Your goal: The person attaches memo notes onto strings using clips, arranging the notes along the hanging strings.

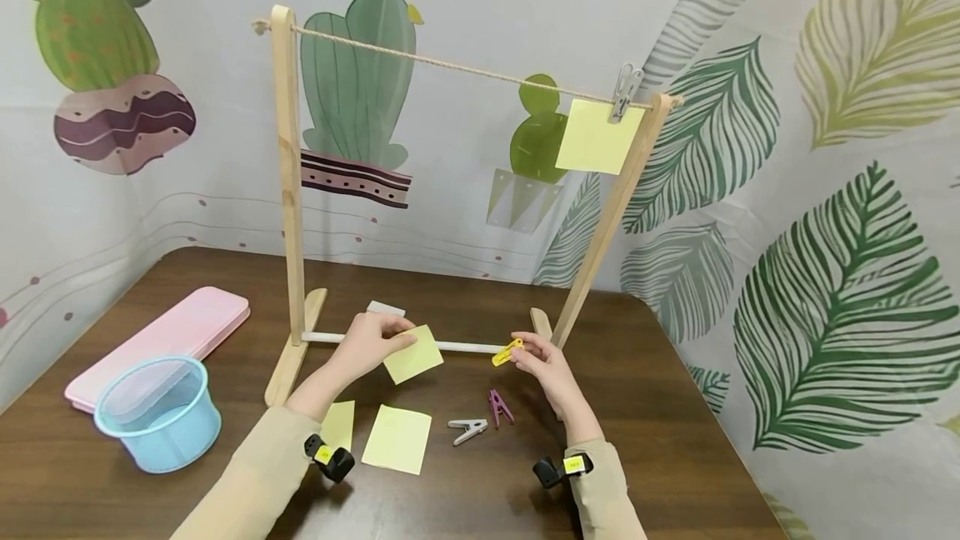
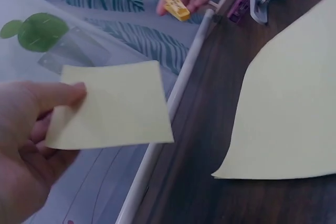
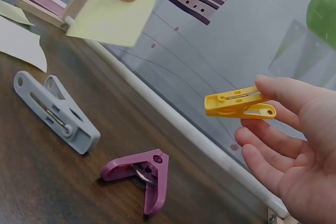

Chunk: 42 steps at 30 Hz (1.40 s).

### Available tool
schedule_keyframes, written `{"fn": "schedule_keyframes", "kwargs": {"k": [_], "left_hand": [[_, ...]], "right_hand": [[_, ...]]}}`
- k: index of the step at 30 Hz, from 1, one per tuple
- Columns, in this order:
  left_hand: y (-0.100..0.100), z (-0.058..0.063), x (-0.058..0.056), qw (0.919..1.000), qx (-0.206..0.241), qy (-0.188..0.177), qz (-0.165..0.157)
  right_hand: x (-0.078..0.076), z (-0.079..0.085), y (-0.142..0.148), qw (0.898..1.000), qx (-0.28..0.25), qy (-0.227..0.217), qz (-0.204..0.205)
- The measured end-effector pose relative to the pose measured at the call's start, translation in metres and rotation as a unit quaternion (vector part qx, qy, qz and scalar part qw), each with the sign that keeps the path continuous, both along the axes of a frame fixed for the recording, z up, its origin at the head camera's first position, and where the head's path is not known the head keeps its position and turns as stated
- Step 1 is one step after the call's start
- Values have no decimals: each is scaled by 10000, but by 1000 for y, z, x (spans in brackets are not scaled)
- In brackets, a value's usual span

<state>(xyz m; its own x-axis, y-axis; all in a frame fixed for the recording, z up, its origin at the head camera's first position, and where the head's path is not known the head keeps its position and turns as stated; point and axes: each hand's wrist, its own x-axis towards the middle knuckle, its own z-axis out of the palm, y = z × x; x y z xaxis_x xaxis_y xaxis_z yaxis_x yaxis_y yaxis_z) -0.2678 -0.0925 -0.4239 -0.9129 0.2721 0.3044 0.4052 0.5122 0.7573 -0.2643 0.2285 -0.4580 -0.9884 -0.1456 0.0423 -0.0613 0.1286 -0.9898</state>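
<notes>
Right hand (image 1: 546, 365): thumb above and fingers below pinch a yellow clip (image 1: 507, 352), with only the clip's width between them.
Left hand (image 1: 375, 338): thumb on top and fingers behind pinch one edge of a pale yellow note (image 1: 412, 354); the rest of the sheet sticks out toward the right hand.
Yellow clip and held note: both raised above the table (image 1: 600, 473), apart from each other.
Loose clips: a grey clip (image 1: 469, 430) and a purple clip (image 1: 499, 408) on the table, side by side, below the held pair in the head view.
Loose notes: one sheet (image 1: 397, 440) flat left of the grey clip; another (image 1: 340, 425) beside it, partly hidden by the left arm.
Rope (image 1: 450, 65): tied between two posts of a wooden stand (image 1: 288, 173); near its right end a clip (image 1: 625, 92) holds a hanging note (image 1: 600, 137).
Left side: a blue basket (image 1: 176, 444) in front of a pink case (image 1: 161, 344).
Backdrop: cloth (image 1: 465, 248) printed with cacti and leaves.
</notes>
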Motion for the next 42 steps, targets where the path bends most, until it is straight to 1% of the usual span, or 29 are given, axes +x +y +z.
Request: {"fn": "schedule_keyframes", "kwargs": {"k": [4,6,9,13,15,18,22,25,29,32,36,40,42], "left_hand": [[6,6,-2,9993,190,318,-83],[8,10,-5,9988,259,415,-43],[13,16,-9,9980,386,505,62],[19,26,-14,9958,617,647,202],[21,32,-15,9945,740,703,250],[23,41,-17,9933,876,680,336],[27,53,-19,9923,1089,449,369],[30,62,-19,9913,1244,293,331],[34,75,-21,9903,1332,286,262],[38,87,-23,9907,1309,326,194],[44,104,-26,9909,1291,380,88],[49,118,-29,9900,1346,428,-20],[50,125,-30,9891,1415,403,-82]], "right_hand": [[-1,4,0,9999,33,105,-84],[-2,7,0,9998,42,183,-101],[-2,14,1,9994,84,335,-9],[-1,28,2,9993,129,344,-14],[-1,36,3,9991,220,330,-114],[-1,49,3,9981,393,433,-199],[-2,69,2,9954,500,782,-238],[-1,86,0,9934,506,997,-251],[-3,109,-1,9921,307,1211,-104],[-6,128,0,9887,246,1476,66],[-6,155,3,9795,379,1962,266],[-3,181,3,9666,339,2505,430],[-2,194,1,9602,279,2745,446]]}}
